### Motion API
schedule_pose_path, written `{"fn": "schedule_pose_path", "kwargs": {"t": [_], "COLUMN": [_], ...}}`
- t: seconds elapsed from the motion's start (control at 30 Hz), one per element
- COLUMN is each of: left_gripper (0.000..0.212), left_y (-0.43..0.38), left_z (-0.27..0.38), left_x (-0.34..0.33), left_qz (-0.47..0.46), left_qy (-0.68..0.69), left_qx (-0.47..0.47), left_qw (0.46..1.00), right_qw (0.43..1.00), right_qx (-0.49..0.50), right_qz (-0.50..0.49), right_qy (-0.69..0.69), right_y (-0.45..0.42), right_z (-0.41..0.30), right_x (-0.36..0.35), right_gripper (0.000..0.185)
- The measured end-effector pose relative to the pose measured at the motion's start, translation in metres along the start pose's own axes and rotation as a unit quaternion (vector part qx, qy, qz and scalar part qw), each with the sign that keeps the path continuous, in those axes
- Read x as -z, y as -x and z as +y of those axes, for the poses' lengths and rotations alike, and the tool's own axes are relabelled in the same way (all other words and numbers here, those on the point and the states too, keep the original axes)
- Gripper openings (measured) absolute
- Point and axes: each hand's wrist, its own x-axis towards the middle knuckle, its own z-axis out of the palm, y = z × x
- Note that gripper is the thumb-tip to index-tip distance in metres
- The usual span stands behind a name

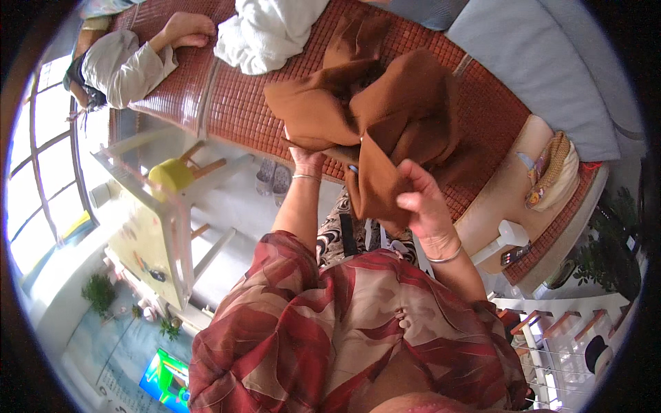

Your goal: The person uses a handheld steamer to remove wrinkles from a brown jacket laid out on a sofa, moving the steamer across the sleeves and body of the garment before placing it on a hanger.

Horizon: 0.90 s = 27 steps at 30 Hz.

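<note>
A brown cloth garment (382, 113) lies loosely bunched over the reddish tile mat, its near part lifted between my hands. My right hand (421, 199) pinches the fabric's near edge between thumb and fingers. My left hand (308, 157) is at the left underside of the cloth, its fingers mostly hidden by the fabric, so its grip cannot be told. A small pale spot, perhaps a button, shows on the cloth between the hands. A crumpled white towel (266, 36) lies on the mat beyond the garment.
Another person's bare feet (188, 31) and light trousers are at the upper left of the mat (237, 103). Grey cushions (532, 67) line the upper right. A handheld white device (511, 235) and a remote control (515, 254) lie at right. A table (150, 237) and yellow stool (170, 178) stand left.
</note>
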Motion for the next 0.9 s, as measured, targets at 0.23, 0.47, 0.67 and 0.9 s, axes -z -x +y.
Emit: {"fn": "schedule_pose_path", "kwargs": {"t": [0.23,0.47,0.67,0.9], "left_gripper": [0.036,0.039,0.016,0.035], "left_y": [-0.028,0.022,0.064,0.088], "left_z": [0.104,0.059,-0.050,-0.084], "left_x": [-0.167,-0.297,-0.263,-0.246], "left_qz": [-0.014,-0.106,-0.060,-0.097], "left_qy": [-0.208,-0.468,-0.402,-0.679], "left_qx": [-0.008,-0.094,0.033,0.094], "left_qw": [0.978,0.872,0.913,0.722], "right_qw": [0.999,0.940,0.889,0.972], "right_qx": [0.046,0.150,0.269,0.224], "right_qz": [-0.005,0.218,0.090,0.068], "right_qy": [0.011,0.215,0.360,-0.023], "right_y": [0.028,0.016,0.027,0.037], "right_z": [0.005,0.023,0.022,0.023], "right_x": [0.011,0.067,0.002,0.016], "right_gripper": [0.023,0.032,0.037,0.026]}}
